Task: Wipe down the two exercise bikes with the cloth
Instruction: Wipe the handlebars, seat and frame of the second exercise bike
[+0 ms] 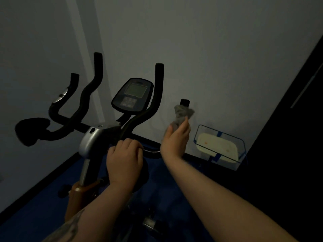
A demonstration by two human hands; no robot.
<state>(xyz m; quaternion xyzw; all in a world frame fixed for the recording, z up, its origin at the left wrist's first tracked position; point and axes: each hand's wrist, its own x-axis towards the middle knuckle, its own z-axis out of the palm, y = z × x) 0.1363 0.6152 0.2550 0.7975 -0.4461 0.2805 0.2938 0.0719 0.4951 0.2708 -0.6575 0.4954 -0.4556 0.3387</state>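
The nearer exercise bike [97, 137] stood at centre frame, its console [132, 94] facing the viewer and its black handlebars rising on both sides. Parts of a second set of handlebars [61, 102] and a dark saddle-like shape [31, 130] lay at left of frame; whether these belonged to the second bike could not be told in the low light.

The right hand [176, 138] was raised at centre right of the frame. Its fingers [186, 127] were curled around the grey cloth [182, 114], which was bunched around the upper part of the right handlebar end [185, 102]. The black tip of that bar showed just above the cloth. The thumb lay along the near side of the cloth.

The left hand [125, 159] sat lower, at centre frame. It was curled over the lower run of the handlebar [152, 151], knuckles toward the camera. It appeared to steady the bike.

The relation that mattered: the bar under the cloth ran nearly upright, its long axis pointing up the frame, and the cloth was already on it. The unwiped length appeared to lie below the right hand, down toward the left hand. The judgement was that the next stroke called for a slide along that axis, downward, by the right hand, which alone carried the cloth.

A clear bin [220, 145] holding a pale container stood on the blue floor [35, 198] at right of frame, against the wall, well apart from both hands.
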